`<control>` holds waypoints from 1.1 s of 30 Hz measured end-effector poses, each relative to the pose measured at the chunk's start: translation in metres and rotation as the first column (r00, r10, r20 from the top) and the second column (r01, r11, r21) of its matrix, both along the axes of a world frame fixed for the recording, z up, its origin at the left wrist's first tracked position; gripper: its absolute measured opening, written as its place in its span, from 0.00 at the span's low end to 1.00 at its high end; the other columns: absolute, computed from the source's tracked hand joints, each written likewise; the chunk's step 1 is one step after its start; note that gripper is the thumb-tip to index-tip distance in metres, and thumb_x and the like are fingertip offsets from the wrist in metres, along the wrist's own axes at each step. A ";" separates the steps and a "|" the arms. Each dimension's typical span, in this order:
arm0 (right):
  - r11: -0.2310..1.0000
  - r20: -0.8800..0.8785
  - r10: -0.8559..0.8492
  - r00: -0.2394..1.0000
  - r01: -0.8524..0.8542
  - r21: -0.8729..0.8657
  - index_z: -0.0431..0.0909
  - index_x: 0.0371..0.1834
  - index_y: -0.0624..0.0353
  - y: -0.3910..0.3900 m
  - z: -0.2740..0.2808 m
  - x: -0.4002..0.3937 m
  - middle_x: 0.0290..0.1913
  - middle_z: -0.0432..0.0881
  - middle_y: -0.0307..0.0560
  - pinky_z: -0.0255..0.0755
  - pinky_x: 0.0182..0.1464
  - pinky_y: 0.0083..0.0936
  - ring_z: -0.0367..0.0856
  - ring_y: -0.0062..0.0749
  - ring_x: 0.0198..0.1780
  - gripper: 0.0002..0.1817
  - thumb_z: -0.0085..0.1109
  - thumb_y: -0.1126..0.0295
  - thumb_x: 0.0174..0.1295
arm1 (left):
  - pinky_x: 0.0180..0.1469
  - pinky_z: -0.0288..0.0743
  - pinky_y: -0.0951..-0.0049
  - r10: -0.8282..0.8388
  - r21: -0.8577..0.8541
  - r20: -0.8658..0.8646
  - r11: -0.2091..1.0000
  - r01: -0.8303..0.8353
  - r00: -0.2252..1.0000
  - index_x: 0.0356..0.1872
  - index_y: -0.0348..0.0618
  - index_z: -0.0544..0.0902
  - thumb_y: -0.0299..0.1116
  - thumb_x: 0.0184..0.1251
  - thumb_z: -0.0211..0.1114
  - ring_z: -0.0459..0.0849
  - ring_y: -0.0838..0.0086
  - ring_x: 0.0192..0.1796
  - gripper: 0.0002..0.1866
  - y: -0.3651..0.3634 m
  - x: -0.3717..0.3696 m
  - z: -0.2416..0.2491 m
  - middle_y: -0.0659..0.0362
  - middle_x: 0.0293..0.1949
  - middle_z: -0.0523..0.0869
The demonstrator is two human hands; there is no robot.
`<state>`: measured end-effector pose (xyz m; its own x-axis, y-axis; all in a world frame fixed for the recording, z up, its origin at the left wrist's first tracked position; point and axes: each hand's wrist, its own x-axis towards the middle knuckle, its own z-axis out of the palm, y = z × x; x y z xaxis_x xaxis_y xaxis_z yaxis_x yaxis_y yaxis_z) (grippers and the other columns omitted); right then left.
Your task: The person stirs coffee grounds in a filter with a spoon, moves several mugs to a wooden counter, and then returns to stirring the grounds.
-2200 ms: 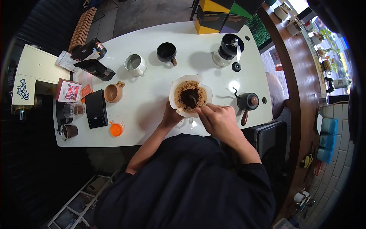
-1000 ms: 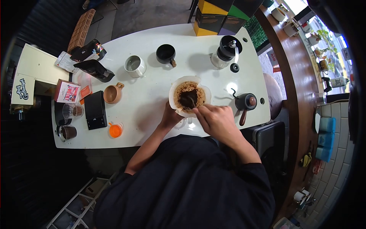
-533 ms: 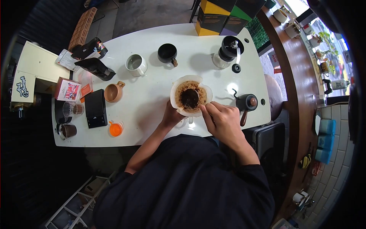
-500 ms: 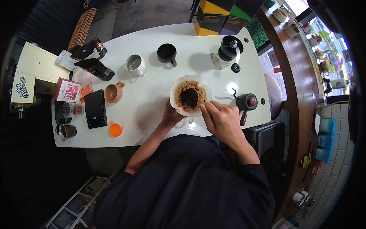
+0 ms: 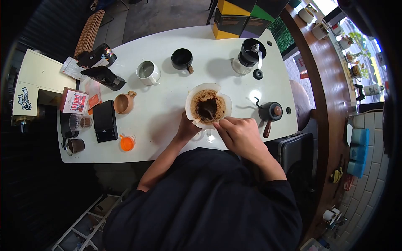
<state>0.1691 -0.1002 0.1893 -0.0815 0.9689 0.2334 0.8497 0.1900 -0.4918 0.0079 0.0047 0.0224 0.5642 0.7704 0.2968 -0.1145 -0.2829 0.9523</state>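
A white paper filter (image 5: 193, 95) with a wavy rim sits in a coffee dripper, most of which it hides. Wet brown grounds (image 5: 220, 101) line its wall around a dark pool of coffee (image 5: 205, 109). My left hand (image 5: 187, 126) grips the dripper from the left, its fingertips hidden under the rim. My right hand (image 5: 239, 133) is closed in a pinch at the front right rim, on what looks like a thin stirrer reaching into the coffee; its shape is mostly hidden. A clear glass handle (image 5: 208, 132) shows below the filter.
Right of the filter stands a black gooseneck kettle (image 5: 270, 111); behind it, a hand grinder (image 5: 249, 54). A black cup (image 5: 182, 59), white mug (image 5: 148, 72) and brown cup (image 5: 124, 103) stand behind and left, with a black scale (image 5: 105, 120) and orange cup (image 5: 127, 143).
My right hand has shifted slightly left and down along the filter's rim. The coffee pool looks wider and its surface has moved. My left hand stays in place.
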 end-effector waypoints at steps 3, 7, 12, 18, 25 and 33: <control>0.995 -0.005 -0.087 0.996 0.087 0.051 0.76 0.24 0.60 0.001 0.002 0.001 0.21 0.76 0.46 0.69 0.25 0.38 0.80 0.45 0.22 0.15 0.62 0.70 0.71 | 0.60 0.81 0.64 0.003 -0.025 -0.001 1.000 -0.003 1.000 0.56 0.38 0.83 0.29 0.52 0.83 0.89 0.65 0.55 0.28 0.000 0.000 0.000 0.54 0.52 0.90; 0.989 0.044 -0.118 0.992 0.114 0.090 0.77 0.25 0.56 -0.003 0.010 0.002 0.21 0.77 0.44 0.69 0.22 0.35 0.81 0.42 0.21 0.16 0.62 0.65 0.73 | 0.61 0.81 0.63 -0.008 -0.013 -0.022 1.000 0.007 1.000 0.56 0.38 0.83 0.29 0.52 0.83 0.89 0.65 0.55 0.29 0.001 -0.001 -0.005 0.54 0.53 0.89; 0.997 0.032 -0.067 0.997 0.066 0.041 0.75 0.25 0.59 0.001 -0.013 -0.007 0.22 0.76 0.46 0.71 0.25 0.38 0.80 0.45 0.22 0.15 0.63 0.69 0.71 | 0.60 0.82 0.63 -0.001 -0.005 0.008 1.000 0.001 1.000 0.56 0.38 0.83 0.29 0.52 0.83 0.89 0.65 0.54 0.29 0.001 0.000 -0.003 0.54 0.52 0.90; 0.995 -0.064 -0.059 0.996 0.065 0.082 0.72 0.23 0.59 -0.003 0.011 -0.002 0.21 0.75 0.46 0.69 0.25 0.39 0.79 0.46 0.21 0.16 0.63 0.71 0.70 | 0.59 0.82 0.64 0.009 -0.005 -0.010 1.000 -0.009 1.000 0.55 0.37 0.83 0.30 0.53 0.83 0.89 0.65 0.54 0.27 -0.001 -0.001 -0.001 0.54 0.51 0.90; 0.996 0.032 -0.047 0.998 0.044 0.083 0.75 0.24 0.57 0.003 -0.006 0.003 0.21 0.77 0.43 0.69 0.23 0.37 0.80 0.43 0.20 0.16 0.64 0.66 0.72 | 0.59 0.82 0.64 0.020 0.008 0.014 1.000 -0.020 1.000 0.55 0.37 0.83 0.30 0.53 0.83 0.89 0.64 0.54 0.28 0.001 0.001 0.003 0.53 0.51 0.90; 0.999 0.017 -0.021 1.000 0.020 0.038 0.74 0.23 0.59 0.004 -0.015 -0.002 0.21 0.76 0.46 0.70 0.24 0.39 0.80 0.46 0.21 0.15 0.64 0.70 0.70 | 0.59 0.82 0.63 0.028 -0.006 0.002 1.000 -0.028 1.000 0.55 0.37 0.84 0.30 0.52 0.83 0.90 0.64 0.54 0.27 0.001 0.003 0.005 0.54 0.50 0.91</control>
<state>0.1669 -0.0964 0.1741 -0.0661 0.9610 0.2684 0.8620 0.1905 -0.4698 0.0107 0.0057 0.0272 0.5420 0.7876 0.2933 -0.1083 -0.2806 0.9537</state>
